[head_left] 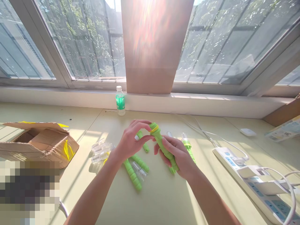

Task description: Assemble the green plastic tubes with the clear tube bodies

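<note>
My right hand (pixel 177 150) is wrapped round a green ribbed plastic handle (pixel 164 147), tilted with its threaded end up and to the left. Around the neck below the thread sits a yellow ring (pixel 154 128). The thumb and index finger of my left hand (pixel 132 137) pinch at this ring. Beneath my hands lie more green handles (pixel 133 176) and a clear plastic tube (pixel 139 170). Left of my left wrist is a group of clear tubes (pixel 100 151), with some yellow rings (pixel 106 160) partly hidden by my forearm. A green handle with a clear tip (pixel 187 145) lies beyond my right hand.
An open cardboard box (pixel 67 147) stands at the left. A bottle with a green label (pixel 120 101) is by the window sill. On the right are a white power strip (pixel 234 168) with plugs and cables, and a small white device (pixel 247 132).
</note>
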Demonstrator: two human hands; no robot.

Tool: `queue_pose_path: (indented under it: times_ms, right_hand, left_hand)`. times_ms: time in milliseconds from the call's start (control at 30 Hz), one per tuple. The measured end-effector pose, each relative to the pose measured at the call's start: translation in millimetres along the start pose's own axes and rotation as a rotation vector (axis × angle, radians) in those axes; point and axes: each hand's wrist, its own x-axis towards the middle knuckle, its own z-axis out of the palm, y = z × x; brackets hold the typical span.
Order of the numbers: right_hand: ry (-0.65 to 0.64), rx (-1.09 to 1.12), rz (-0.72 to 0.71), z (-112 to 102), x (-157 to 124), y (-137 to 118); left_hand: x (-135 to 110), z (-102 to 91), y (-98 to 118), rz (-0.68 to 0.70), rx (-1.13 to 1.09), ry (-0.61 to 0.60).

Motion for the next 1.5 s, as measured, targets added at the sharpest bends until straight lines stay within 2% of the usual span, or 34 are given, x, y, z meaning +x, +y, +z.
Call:
queue_pose_path:
  times_ms: [167,300,500,767,867,1067,1200,1333,1500]
  right_hand:
    - [0.007,0.058,0.072,1,0,2]
    - [0.056,0.052,0.116,3,0,2]
    - [0.120,0.088,0.080,4,-1,-3]
    - [0.103,0.006,0.041,6,-4,-8]
    - [0.073,-0.060,0.022,5,-4,-8]
    - [0.034,-0.019,0.036,3,-3,-5]
    - [0.044,0.062,0.097,5,-3,-5]
    - [0.067,0.051,0.135,7,-4,-8]
    - [0.074,0.141,0.061,2,-2,-3]
  left_hand:
    - [-1,2.6,2,0.011,0.011,0.010]
    - [-2,7.0,2,0.029,0.036,0.079]
    - [-2,10.4,2,0.084,0.075,0.209]
    - [-2,11.0,5,0.113,0.135,0.279]
    - [-2,9.3,5,0.108,0.129,0.260]
    - [0,1.7,4,0.098,0.076,0.095]
    - [0,3.0,3,0.106,0.075,0.099]
    - [-1,5.0,4,0.109,0.053,0.116]
    - [-1,3.9,4,0.071,0.035,0.052]
